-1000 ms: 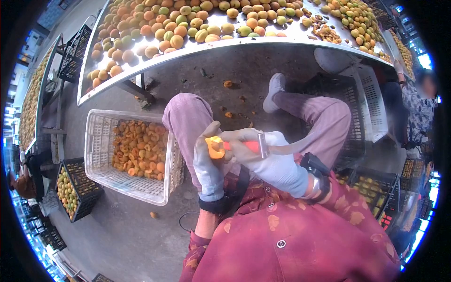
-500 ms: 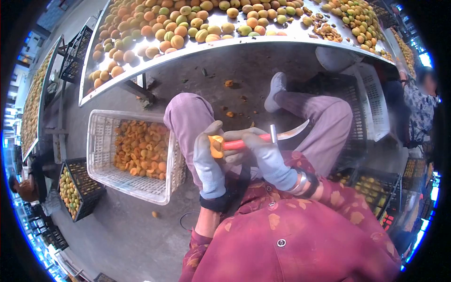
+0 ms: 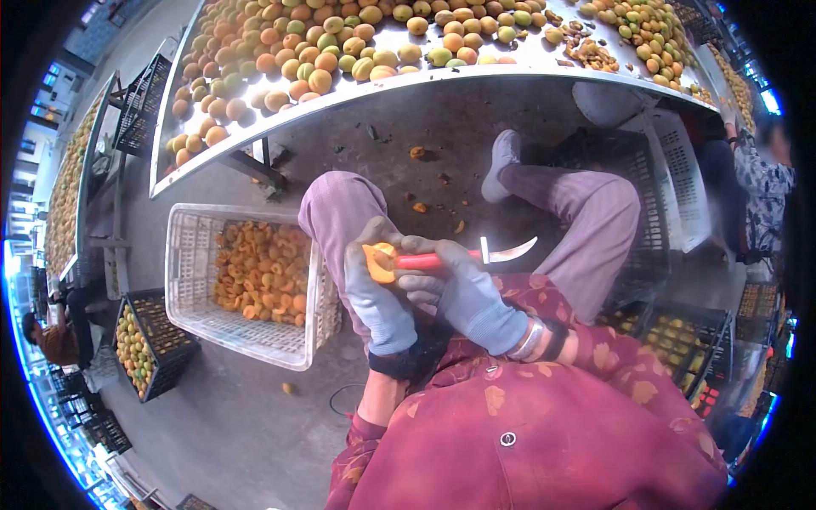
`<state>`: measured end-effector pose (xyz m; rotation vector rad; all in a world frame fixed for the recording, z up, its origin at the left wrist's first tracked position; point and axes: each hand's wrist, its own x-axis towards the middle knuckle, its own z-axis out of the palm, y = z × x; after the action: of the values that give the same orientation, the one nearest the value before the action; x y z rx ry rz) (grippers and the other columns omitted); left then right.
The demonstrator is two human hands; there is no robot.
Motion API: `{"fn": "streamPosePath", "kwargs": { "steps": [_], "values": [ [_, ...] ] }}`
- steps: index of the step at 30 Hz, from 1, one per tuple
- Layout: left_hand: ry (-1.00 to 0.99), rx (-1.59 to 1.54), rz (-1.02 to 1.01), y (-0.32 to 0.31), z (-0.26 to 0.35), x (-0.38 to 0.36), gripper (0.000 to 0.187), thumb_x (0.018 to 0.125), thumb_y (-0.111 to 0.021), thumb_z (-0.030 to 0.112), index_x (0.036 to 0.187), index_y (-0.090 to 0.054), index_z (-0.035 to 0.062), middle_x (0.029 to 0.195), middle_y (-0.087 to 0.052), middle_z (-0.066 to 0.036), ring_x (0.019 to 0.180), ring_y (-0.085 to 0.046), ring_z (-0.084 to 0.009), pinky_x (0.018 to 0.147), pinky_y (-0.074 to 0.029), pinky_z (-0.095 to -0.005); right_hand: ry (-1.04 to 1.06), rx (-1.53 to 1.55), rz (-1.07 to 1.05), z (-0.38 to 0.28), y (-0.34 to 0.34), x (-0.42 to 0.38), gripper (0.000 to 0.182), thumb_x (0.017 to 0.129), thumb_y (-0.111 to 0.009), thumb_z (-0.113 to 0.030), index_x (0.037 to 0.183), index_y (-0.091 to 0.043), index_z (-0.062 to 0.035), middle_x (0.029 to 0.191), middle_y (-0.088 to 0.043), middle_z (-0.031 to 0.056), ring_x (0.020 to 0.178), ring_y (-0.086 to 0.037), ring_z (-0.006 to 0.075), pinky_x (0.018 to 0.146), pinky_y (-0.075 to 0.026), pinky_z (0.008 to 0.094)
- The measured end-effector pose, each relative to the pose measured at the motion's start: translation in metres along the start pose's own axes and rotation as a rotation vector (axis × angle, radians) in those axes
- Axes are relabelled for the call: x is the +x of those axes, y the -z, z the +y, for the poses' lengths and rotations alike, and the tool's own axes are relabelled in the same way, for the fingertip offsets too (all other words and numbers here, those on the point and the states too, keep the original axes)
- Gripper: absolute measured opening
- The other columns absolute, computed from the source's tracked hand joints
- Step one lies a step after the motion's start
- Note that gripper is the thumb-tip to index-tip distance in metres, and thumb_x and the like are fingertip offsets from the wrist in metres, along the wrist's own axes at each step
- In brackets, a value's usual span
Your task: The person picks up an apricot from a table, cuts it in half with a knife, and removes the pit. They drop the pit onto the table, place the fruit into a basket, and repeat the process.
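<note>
Both hands wear pale grey-blue gloves and meet above my lap. My left hand (image 3: 374, 293) is closed around a cut-open apricot (image 3: 380, 263), its orange flesh facing up. In my right hand (image 3: 463, 293) is a knife with a red handle (image 3: 421, 261). Its curved blade (image 3: 516, 253) points away to the right, past a pale crosspiece. The handle's left end touches the apricot's flesh or lies right at it. My right fingertips are close to the left hand, below the handle.
A white plastic crate (image 3: 240, 333) holding apricot halves stands left of my knee. Ahead is a metal table (image 3: 280, 127) spread with whole apricots. Black crates of fruit (image 3: 157, 348) stand on both sides. Another person (image 3: 762, 183) is at the far right.
The knife and my right hand have shifted slightly left and down, and the blade sits lower. The apricot has turned and shows more opened flesh in my left hand.
</note>
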<state>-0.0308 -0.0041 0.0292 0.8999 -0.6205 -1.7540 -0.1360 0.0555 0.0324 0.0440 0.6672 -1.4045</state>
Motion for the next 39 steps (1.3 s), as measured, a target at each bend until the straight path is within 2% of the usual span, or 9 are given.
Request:
{"fn": "streamPosePath", "kwargs": {
  "steps": [2,4,7,13,16,21,26,30,39],
  "values": [
    [0.007,0.054,0.021,-0.006,0.004,0.000,0.044,0.100,-0.039,0.035,0.116,-0.057,-0.0019,0.111,-0.061,-0.011,0.094,-0.058,-0.0171,0.086,-0.047,-0.0298,-0.061,0.013,-0.039,-0.002,-0.002,-0.002,0.040,0.096,-0.054,-0.030,0.124,-0.056,-0.0019,0.107,-0.066,0.0125,0.080,-0.069,0.0144,0.071,-0.057,0.0245],
    [0.018,0.109,0.048,-0.003,0.005,0.001,0.041,0.100,-0.040,0.034,0.111,-0.059,-0.0008,0.111,-0.060,-0.012,0.095,-0.058,-0.0175,0.084,-0.046,-0.0297,0.392,-0.461,0.011,-0.005,-0.020,-0.014,0.034,0.096,-0.055,-0.022,0.122,-0.057,-0.0002,0.111,-0.065,0.0129,0.085,-0.068,0.0146,0.073,-0.057,0.0246],
    [-0.272,0.826,-0.127,0.005,0.008,0.003,0.039,0.101,-0.039,0.030,0.107,-0.060,-0.0021,0.107,-0.063,-0.009,0.090,-0.059,-0.0161,0.080,-0.048,-0.0286,0.382,-0.558,-0.043,-0.008,-0.008,-0.012,0.030,0.097,-0.053,-0.017,0.119,-0.060,0.0016,0.113,-0.065,0.0133,0.090,-0.067,0.0150,0.075,-0.057,0.0251],
    [0.279,0.010,-0.007,0.005,0.006,0.001,0.047,0.101,-0.038,0.039,0.110,-0.060,-0.0011,0.096,-0.062,-0.006,0.081,-0.058,-0.0127,0.069,-0.049,-0.0248,0.095,-0.161,-0.124,-0.015,-0.020,-0.011,0.045,0.096,-0.055,-0.031,0.121,-0.055,0.0059,0.097,-0.063,0.0150,0.081,-0.063,0.0185,0.076,-0.054,0.0317],
    [0.223,-0.039,0.008,-0.002,0.003,0.000,0.051,0.100,-0.038,0.044,0.114,-0.059,-0.0006,0.094,-0.062,-0.006,0.078,-0.058,-0.0122,0.066,-0.049,-0.0235,0.111,-0.475,0.031,-0.017,-0.038,-0.016,0.047,0.096,-0.054,-0.032,0.122,-0.053,0.0063,0.096,-0.063,0.0156,0.082,-0.063,0.0208,0.075,-0.054,0.0333],
    [0.207,0.115,-0.066,-0.002,0.011,-0.001,0.060,0.100,-0.032,0.049,0.121,-0.056,-0.0022,0.060,-0.054,-0.001,0.041,-0.038,-0.0071,0.038,-0.028,-0.0187,0.247,-0.040,-0.043,-0.028,-0.014,-0.007,0.047,0.094,-0.057,-0.035,0.114,-0.057,0.0074,0.091,-0.066,0.0161,0.074,-0.065,0.0153,0.067,-0.055,0.0249],
    [0.247,0.217,-0.078,-0.007,0.020,-0.007,0.059,0.099,-0.034,0.049,0.117,-0.058,-0.0013,0.058,-0.050,0.000,0.041,-0.038,-0.0059,0.037,-0.027,-0.0192,0.512,-1.022,0.210,-0.061,-0.027,-0.019,0.017,0.085,-0.064,-0.011,0.099,-0.068,-0.0031,0.086,-0.070,0.0077,0.079,-0.066,0.0144,0.075,-0.051,0.0271],
    [0.186,0.328,-0.056,0.002,-0.007,-0.007,0.039,0.099,-0.044,0.042,0.101,-0.061,0.0076,0.061,-0.052,0.004,0.043,-0.040,-0.0033,0.037,-0.026,-0.0177,0.658,-1.759,-0.097,-0.056,-0.037,-0.019,0.054,0.075,-0.068,-0.011,0.128,-0.060,-0.0171,0.099,-0.068,0.0146,0.085,-0.067,0.0315,0.076,-0.053,0.0360],
    [-0.073,0.684,-0.163,-0.007,0.004,-0.008,0.015,0.095,-0.051,0.014,0.092,-0.061,0.0035,0.083,-0.061,0.001,0.067,-0.053,-0.0068,0.056,-0.042,-0.0234,0.754,-1.520,-0.134,-0.050,-0.017,-0.001,0.038,0.080,-0.070,-0.017,0.117,-0.064,-0.0112,0.092,-0.070,0.0090,0.078,-0.068,0.0252,0.067,-0.052,0.0327]
  ]
}}
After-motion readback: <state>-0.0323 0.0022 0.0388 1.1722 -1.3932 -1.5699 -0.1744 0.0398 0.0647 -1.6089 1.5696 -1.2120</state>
